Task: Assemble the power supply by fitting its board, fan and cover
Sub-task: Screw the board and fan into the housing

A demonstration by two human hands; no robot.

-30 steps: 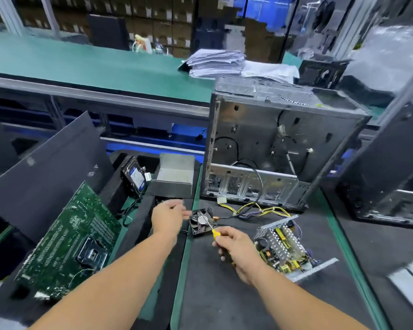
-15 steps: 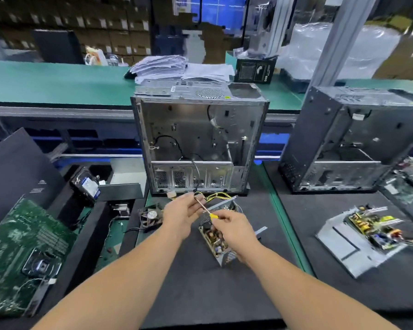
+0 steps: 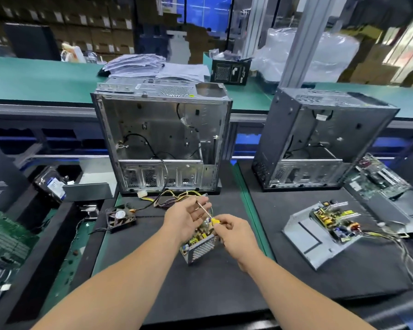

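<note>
Just below the middle of the frame, the right hand [image 3: 234, 234] is pinching a yellow-handled screwdriver [image 3: 206, 214], and the left hand [image 3: 188, 216] is curling its fingers round the shaft, probably to steady the tip. Beneath both, the power supply [image 3: 198, 244] is sitting open on the desk [image 3: 153, 270], board exposed. The fan [image 3: 121, 217] is waiting at left. No writing is legible.

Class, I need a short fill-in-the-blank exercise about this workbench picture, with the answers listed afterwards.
1. The right hand grips a screwdriver with a ____ handle.
2. The loose fan lies on the person's ____ side of the power supply.
3. ____ open computer cases stand behind the hands.

Answers: yellow; left; two
</note>
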